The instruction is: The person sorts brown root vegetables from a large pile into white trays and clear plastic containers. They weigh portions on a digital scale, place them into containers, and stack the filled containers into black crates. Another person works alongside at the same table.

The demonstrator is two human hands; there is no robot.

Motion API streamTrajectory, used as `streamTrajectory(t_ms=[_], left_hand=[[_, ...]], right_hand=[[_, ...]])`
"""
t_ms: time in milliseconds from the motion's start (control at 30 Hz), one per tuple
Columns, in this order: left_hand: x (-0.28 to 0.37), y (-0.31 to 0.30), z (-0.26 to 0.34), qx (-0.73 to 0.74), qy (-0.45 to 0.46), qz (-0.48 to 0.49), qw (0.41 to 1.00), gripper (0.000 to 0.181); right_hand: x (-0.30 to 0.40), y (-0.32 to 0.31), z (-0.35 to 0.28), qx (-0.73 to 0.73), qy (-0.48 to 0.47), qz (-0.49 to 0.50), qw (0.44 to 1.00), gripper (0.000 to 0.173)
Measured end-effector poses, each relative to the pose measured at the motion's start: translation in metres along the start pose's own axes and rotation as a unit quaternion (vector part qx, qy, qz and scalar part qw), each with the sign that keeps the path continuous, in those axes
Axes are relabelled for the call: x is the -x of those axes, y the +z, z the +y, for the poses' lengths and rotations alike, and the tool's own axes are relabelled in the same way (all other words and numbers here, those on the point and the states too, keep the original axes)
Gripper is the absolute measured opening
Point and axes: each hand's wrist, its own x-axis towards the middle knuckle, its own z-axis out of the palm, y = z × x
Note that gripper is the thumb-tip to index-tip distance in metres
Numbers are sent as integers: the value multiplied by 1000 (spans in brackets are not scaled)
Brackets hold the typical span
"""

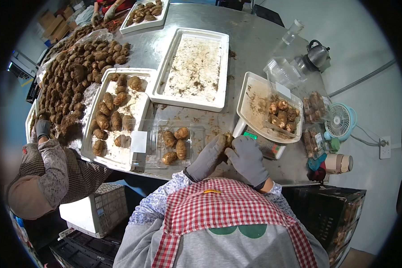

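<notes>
My gloved left hand (208, 156) holds a small brown taro corm (228, 138) in front of my chest. Against the same corm, my right hand (248, 160) closes its fingers, partly hiding it. To the left lies an open clear plastic clamshell (158, 160) with several taro corms (181, 150) in one half; its other half overlaps a white foam tray (140, 104). At the right, a digital scale (269, 149) with a lit green display carries a white pan (251, 97). Another open clamshell (269, 129) with several corms (282, 115) rests in that pan.
A soiled white foam tray (194, 67) sits mid-table. Heaped taro (77, 73) covers the left side, where a co-worker's gloved hand (43, 129) reaches in. Packed clamshells (316, 104), a blue fan (340, 120) and a metal kettle (317, 55) line the right. Another person's hands (110, 12) work far left.
</notes>
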Motion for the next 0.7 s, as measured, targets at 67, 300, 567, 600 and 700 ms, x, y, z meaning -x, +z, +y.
streamTrajectory(t_ms=[67, 300, 567, 600, 700], left_hand=[[-1, 0, 2, 118, -113, 5, 987, 45], [-2, -14, 2, 469, -236, 3, 851, 52], [14, -20, -16, 312, -260, 19, 914, 50], [17, -23, -17, 320, -261, -6, 911, 50], [24, -29, -14, 334, -317, 20, 887, 47]], right_hand=[[-3, -5, -5, -20, -14, -17, 1000, 27], [7, 22, 22, -48, 121, 45, 990, 19], [3, 22, 5, -24, 53, -103, 993, 20], [5, 24, 8, -26, 12, -76, 997, 22], [-1, 24, 10, -137, -17, -100, 985, 20]])
